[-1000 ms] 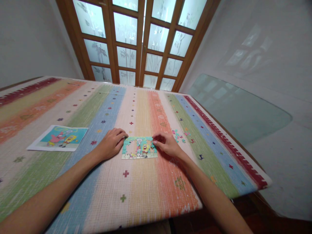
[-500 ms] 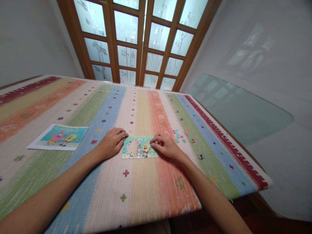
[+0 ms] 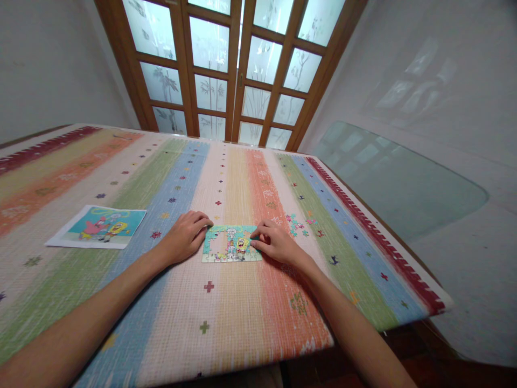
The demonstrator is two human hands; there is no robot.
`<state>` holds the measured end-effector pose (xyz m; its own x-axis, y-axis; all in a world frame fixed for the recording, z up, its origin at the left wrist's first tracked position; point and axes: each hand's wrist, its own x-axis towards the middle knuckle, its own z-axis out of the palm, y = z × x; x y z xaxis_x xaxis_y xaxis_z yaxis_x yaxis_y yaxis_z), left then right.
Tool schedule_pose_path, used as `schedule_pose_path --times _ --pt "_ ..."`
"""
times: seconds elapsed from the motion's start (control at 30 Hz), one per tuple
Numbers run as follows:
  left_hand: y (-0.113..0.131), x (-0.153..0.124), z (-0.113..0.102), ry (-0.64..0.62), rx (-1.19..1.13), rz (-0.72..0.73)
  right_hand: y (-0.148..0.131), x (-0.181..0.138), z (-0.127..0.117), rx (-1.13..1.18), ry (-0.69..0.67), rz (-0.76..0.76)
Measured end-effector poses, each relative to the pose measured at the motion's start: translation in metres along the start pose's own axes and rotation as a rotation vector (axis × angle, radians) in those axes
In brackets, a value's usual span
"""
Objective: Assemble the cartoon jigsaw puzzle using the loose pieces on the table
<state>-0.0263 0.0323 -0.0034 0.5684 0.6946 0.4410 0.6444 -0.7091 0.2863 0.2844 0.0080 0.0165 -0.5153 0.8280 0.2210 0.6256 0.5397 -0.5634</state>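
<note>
A partly assembled jigsaw puzzle (image 3: 231, 258) with cartoon figures lies flat on the tablecloth, and bare cloth shows through gaps inside its border. At its left edge rests my left hand (image 3: 186, 237), fingers loosely bent and thumb apart, the fingertips touching the upper left corner. My right hand (image 3: 274, 240) is over the right edge, with thumb and index finger closed in a pinch at the puzzle. A small puzzle piece seems to be between them, mostly hidden by the fingers. Several loose puzzle pieces (image 3: 298, 225) lie beyond the right hand.
A printed reference picture (image 3: 107, 226) of the same cartoon figures lies on the left. The striped tablecloth (image 3: 194, 312) covers the table, whose front edge is near me. Paned wooden doors (image 3: 236, 81) stand behind it, and a white wall (image 3: 464, 242) is on the right.
My right thumb and index finger have shifted very slightly at the puzzle's right side. The left hand and the loose pieces stay where they were.
</note>
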Motion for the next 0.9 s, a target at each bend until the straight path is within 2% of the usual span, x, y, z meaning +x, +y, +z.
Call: schedule_pose_path --times 0.3,0.5,0.7,0.9 --pt "0.000 0.000 -0.001 -0.007 0.014 0.003 0.001 0.002 0.002 0.011 0.005 0.072" --pt "-0.002 0.000 0.000 0.000 0.019 0.018 0.001 0.003 0.000 0.009 0.013 0.050" --pt "-0.001 0.000 0.000 -0.002 0.026 0.025 -0.002 0.005 0.006 -0.046 0.156 0.134" --pt "0.001 0.001 0.001 0.017 0.042 0.030 -0.002 0.004 0.012 -0.047 0.182 0.181"
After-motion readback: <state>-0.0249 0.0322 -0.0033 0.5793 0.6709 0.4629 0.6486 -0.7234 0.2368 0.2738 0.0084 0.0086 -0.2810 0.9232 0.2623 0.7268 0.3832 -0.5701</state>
